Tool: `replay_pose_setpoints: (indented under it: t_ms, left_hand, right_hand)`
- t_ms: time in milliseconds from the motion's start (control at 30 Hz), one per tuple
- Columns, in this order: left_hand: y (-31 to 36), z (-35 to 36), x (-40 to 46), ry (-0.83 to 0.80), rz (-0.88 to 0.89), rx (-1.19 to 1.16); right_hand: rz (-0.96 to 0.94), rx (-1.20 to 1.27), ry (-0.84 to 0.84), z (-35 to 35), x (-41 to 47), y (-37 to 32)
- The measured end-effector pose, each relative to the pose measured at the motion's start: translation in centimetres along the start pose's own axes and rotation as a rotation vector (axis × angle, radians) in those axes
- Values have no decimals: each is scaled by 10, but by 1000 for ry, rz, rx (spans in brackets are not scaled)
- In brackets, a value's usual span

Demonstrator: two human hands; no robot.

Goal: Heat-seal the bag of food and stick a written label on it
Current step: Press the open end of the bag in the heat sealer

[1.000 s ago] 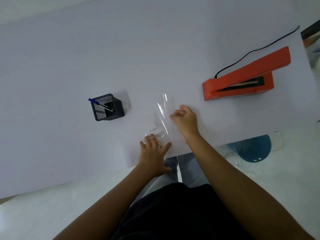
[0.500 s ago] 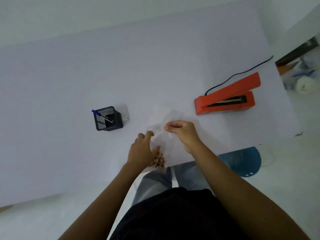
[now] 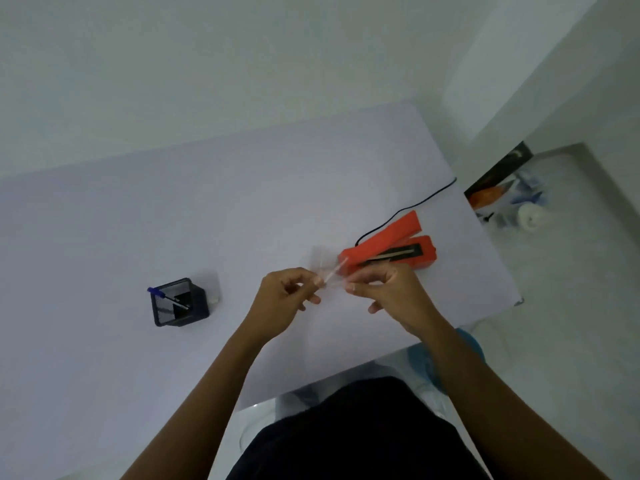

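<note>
At frame centre, above the desk [image 3: 242,209], the left hand [image 3: 284,299] and right hand [image 3: 391,289] pinch the clear bag [image 3: 327,271] by its mouth. Sealing looks not yet done: the orange heat sealer [image 3: 391,249], just beyond, stands open, and the pen [image 3: 168,296] waits in its holder [image 3: 178,303] at left.

The heat sealer [image 3: 388,249] at two o'clock on the table is bright orange-red, with a black strip along its base and a black cord [image 3: 415,202]. The table [image 3: 173,202] is pale lilac-white. At nine o'clock, the pen holder [image 3: 178,303] is black mesh, holding a blue-capped pen [image 3: 162,295]. The bag [image 3: 329,275] is clear, colourless.
</note>
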State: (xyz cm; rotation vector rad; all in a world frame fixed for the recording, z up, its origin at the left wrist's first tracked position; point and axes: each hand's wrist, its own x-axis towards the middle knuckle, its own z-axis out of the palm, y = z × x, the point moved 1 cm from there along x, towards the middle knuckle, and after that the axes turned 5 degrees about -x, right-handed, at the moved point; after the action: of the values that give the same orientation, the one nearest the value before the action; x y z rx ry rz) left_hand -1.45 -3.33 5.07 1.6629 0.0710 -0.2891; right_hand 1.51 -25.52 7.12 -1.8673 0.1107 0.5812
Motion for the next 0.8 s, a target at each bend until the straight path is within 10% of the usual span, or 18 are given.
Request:
replay_pose_setpoints:
  t_ms: [800]
  left_hand:
    - [-63,178,35,246,-438,-80]
  right_hand:
    - [216,148,-205,-126,38,142]
